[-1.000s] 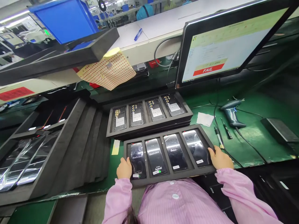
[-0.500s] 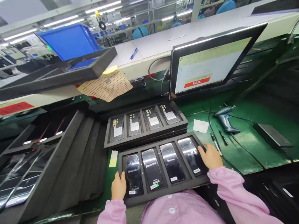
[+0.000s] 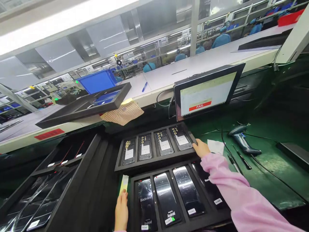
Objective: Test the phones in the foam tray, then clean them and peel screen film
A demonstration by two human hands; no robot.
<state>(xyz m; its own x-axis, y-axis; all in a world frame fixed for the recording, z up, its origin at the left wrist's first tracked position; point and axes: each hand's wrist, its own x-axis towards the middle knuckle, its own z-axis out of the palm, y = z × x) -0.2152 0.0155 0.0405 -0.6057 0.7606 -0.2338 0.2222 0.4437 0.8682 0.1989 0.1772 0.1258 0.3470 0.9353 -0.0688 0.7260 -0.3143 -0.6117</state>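
Note:
Four-slot black foam trays hold the phones. The rear tray [image 3: 149,158] lies on a stack, its phones [image 3: 165,143] showing opened backs with white labels. My right hand [image 3: 202,149] has its fingers around this tray's right end. In front lies another foam tray [image 3: 154,199]; its phones [image 3: 166,201] face up with "Blackview" on lit screens. My right sleeve covers part of the rightmost one. My left hand [image 3: 121,211] is beside the front tray's left edge, fingers stretched forward. Their tips overlap the lower end of a yellow-and-white paper slip [image 3: 124,182]; contact is unclear.
A monitor [image 3: 205,93] behind the trays reads "FAIL". To the right lie a barcode scanner [image 3: 245,140], a screwdriver [image 3: 242,157], cables and a black box [image 3: 294,153]. Stacked foam trays [image 3: 84,180] stand at left. A shelf [image 3: 154,87] runs across the back, with co-workers beyond.
My hands have left the front tray's sides. The right has moved forward to the rear tray's right end, the left forward to the paper slip. The view has tilted up.

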